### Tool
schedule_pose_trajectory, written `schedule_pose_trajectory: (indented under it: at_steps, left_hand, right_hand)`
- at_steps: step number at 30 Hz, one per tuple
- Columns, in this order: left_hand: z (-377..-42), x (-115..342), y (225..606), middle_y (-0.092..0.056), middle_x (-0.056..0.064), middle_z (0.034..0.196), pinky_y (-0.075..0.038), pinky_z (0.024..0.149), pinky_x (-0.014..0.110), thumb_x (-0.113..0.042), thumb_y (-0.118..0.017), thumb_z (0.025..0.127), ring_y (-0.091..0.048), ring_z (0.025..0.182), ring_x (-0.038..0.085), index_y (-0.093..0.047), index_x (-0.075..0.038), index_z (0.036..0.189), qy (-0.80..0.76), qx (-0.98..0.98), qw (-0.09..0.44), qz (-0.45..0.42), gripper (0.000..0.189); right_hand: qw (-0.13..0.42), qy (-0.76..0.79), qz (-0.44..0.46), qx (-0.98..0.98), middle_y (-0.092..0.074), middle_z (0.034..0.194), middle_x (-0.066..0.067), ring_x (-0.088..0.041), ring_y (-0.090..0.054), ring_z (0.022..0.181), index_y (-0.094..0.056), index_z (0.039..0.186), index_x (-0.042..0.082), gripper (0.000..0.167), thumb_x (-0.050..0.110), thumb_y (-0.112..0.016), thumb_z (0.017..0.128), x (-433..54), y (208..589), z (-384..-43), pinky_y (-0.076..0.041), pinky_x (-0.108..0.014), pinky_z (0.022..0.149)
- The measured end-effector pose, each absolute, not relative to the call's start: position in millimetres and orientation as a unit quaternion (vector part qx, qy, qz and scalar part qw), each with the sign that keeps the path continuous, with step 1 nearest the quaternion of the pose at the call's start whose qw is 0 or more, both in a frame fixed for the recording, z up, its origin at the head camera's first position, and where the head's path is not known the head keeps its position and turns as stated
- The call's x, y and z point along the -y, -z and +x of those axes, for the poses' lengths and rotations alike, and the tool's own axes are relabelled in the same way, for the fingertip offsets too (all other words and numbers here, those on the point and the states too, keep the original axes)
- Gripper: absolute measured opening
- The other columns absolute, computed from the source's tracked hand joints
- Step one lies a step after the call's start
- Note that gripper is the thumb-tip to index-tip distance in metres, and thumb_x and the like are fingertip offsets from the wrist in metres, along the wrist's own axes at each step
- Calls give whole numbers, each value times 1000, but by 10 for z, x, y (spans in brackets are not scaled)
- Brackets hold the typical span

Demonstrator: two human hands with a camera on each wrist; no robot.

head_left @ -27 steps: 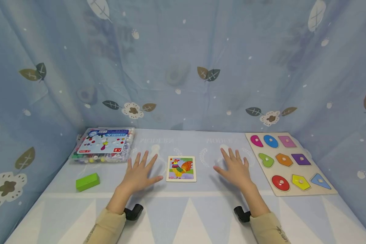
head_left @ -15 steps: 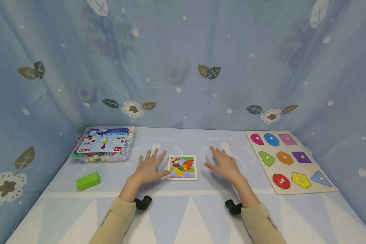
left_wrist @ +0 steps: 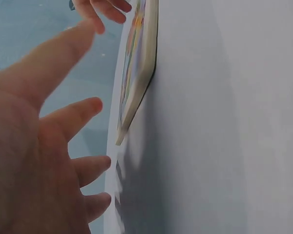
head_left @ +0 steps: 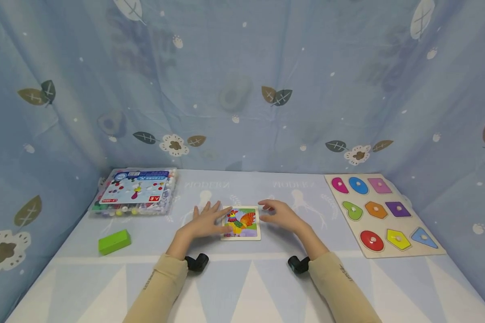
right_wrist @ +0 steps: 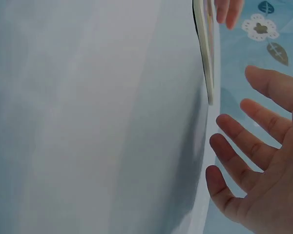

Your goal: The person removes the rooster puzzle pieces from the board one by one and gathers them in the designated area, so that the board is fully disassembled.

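Note:
A small square puzzle (head_left: 242, 223) with a colourful rooster picture and a pale wooden frame lies flat on the table between the two hands. My left hand (head_left: 205, 222) hovers at its left side, fingers spread, with thumb and forefinger over its left edge in the head view. In the left wrist view, the puzzle's edge (left_wrist: 145, 68) stands apart from the left fingers. Close to the puzzle's right edge is my right hand (head_left: 282, 215), its fingers slightly bent and holding nothing. The right wrist view shows a gap between those fingers and the puzzle's frame (right_wrist: 205, 58).
A clear plastic box (head_left: 133, 192) of colourful beads stands at the back left. In front of it lies a green block (head_left: 114, 242). On the right is a wooden shape board (head_left: 384, 217) with several knobbed pieces. A blue patterned curtain (head_left: 242, 89) hangs behind the table.
Both hands have moved inward to the puzzle, the left going right and the right going left. The right fingers have bent a little. The puzzle stays in place.

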State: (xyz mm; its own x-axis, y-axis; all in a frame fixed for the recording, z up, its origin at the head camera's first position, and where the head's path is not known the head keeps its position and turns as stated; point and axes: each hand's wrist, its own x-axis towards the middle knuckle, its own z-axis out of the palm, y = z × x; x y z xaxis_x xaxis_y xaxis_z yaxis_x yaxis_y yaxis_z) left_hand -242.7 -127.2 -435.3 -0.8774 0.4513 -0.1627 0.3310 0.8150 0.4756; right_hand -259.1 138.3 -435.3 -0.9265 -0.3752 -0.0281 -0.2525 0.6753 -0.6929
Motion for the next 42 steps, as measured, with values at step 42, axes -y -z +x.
schedule_pose_trajectory:
  at_steps: [42]
  left_hand:
    - [-2471,1212,4414,-13,19,153,8,97,72,-49,-73,72,0,137,48,-43,-30,139,-206,-945,154,202,76]
  right_hand:
    - [156,274,-165,-934,-52,98,-6,-20,-48,88,-62,101,13,33,17,-78,73,-1101,4310,-2842,-44,-36,79]
